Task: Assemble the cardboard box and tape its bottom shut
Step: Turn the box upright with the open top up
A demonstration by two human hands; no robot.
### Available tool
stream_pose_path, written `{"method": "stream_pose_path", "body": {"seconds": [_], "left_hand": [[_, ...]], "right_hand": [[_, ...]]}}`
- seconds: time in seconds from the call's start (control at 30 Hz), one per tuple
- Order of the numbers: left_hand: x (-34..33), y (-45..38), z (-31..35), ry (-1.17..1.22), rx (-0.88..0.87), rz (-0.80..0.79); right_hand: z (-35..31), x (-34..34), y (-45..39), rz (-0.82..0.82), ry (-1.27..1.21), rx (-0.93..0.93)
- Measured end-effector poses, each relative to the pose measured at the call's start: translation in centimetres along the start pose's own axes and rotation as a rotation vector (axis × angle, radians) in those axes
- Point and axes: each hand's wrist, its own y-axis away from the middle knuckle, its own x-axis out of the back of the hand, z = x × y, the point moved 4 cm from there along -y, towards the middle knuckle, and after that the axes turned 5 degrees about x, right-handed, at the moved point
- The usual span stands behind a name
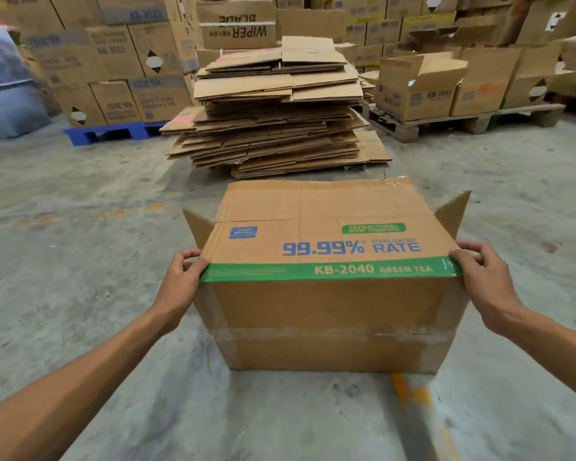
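A brown cardboard box [329, 314] with a green band and blue "99.99% RATE" print stands on the concrete floor in front of me. My left hand [185, 277] grips its near left top corner. My right hand [479, 274] grips the near right top corner. The printed panel lies on top and slopes away from me. Two small side flaps [198, 226] stick up at the left and right. Old clear tape runs across the near face, which shows two flaps meeting at a seam. No tape roll is in view.
A tall stack of flattened cartons [273, 108] sits just beyond the box. Stacked printed boxes on a blue pallet [110, 133] stand at the back left, open boxes on a wooden pallet [446, 123] at the back right. An orange floor line [409, 394] runs near right.
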Motion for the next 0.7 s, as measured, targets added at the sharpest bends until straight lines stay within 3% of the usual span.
{"method": "stream_pose_path", "body": {"seconds": [0.13,0.3,0.43,0.6,0.7], "left_hand": [[-0.2,-1.5,0.9,-0.1,0.176,-0.154],[-1.1,-2.5,2.4,-0.272,0.129,-0.255],[-1.8,-2.8,2.3,-0.208,0.142,-0.351],[-2.2,-1.4,3.1,-0.143,0.088,-0.368],[-1.1,-0.9,4.6,-0.128,0.01,-0.288]], "right_hand": [[-1.6,0.4,-1.7,-0.203,0.072,-0.156],[-2.3,-1.2,-2.5,-0.298,0.151,-0.208],[-1.7,-1.9,-2.9,-0.378,0.013,-0.26],[-2.1,-2.0,-2.4,-0.456,-0.008,-0.187],[-4.0,-2.3,-2.1,-0.45,-0.046,-0.057]]}}
